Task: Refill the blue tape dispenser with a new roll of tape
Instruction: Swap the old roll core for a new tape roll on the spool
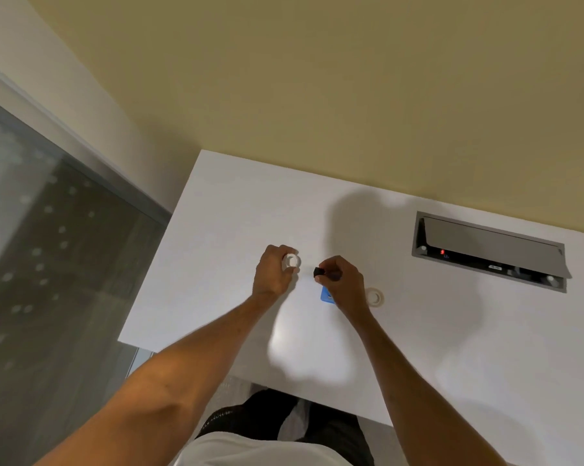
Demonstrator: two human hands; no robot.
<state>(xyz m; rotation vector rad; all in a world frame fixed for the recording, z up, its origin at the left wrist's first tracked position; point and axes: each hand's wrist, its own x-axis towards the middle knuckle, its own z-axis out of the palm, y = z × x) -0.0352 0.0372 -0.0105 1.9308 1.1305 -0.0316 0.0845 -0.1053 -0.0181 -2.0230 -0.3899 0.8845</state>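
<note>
My left hand (273,271) holds a small white roll of tape (291,261) just above the white desk (230,210). My right hand (342,280) pinches a small black part (318,272), probably the dispenser's spindle, a short way right of the roll. The blue tape dispenser (326,295) lies on the desk under my right hand, and only a blue corner of it shows. A second ring, a pale tape roll or core (374,296), lies flat on the desk just right of my right wrist.
An open grey cable hatch (488,252) with sockets is set into the desk at the right. A yellow wall runs along the desk's far edge. The desk's left edge drops to a dark speckled floor (48,264). My legs show below the near edge.
</note>
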